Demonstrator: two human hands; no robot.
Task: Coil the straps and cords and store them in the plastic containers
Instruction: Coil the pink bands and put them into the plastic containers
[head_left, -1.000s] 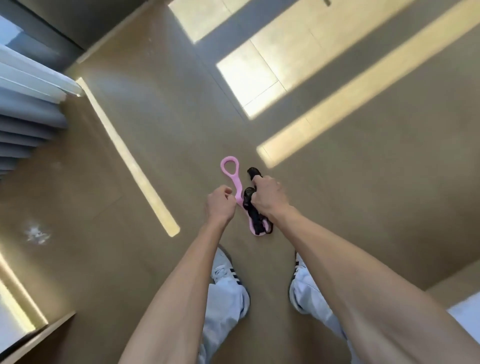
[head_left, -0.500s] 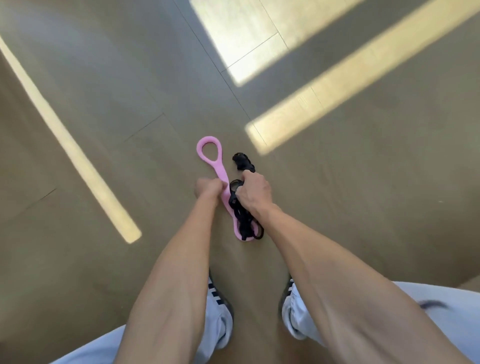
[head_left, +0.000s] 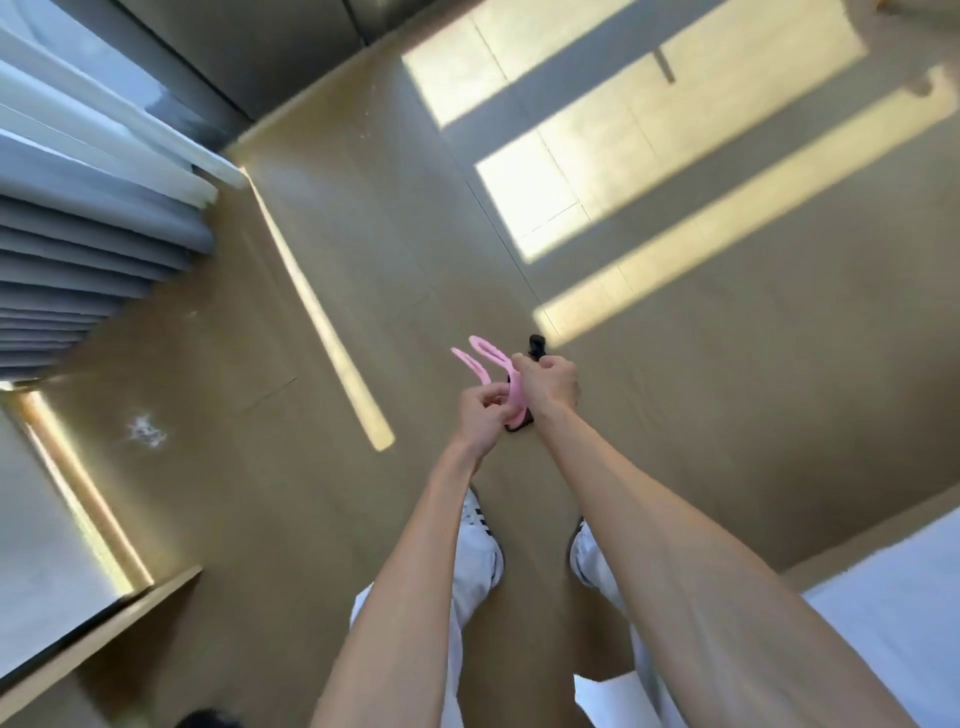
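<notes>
A pink strap (head_left: 480, 364) with looped ends is held in front of me above the floor. My left hand (head_left: 483, 415) pinches one pink length, whose loop sticks out up and left. My right hand (head_left: 548, 387) grips the other pink length together with a bundle of black cord (head_left: 535, 345); a black end pokes out above the fist and a bit shows below it. The two hands are close together, almost touching. No plastic container is in view.
I stand on a brown floor (head_left: 311, 519) with sunlit patches (head_left: 597, 171). Grey curtains (head_left: 78, 234) hang at the left. A low wooden ledge (head_left: 93, 634) lies at the lower left and a white surface (head_left: 893, 623) at the lower right.
The pink strap's single straight loop is now folded into two loops side by side. My left hand moved down and pulled one length apart. The view swung back toward the curtains.
</notes>
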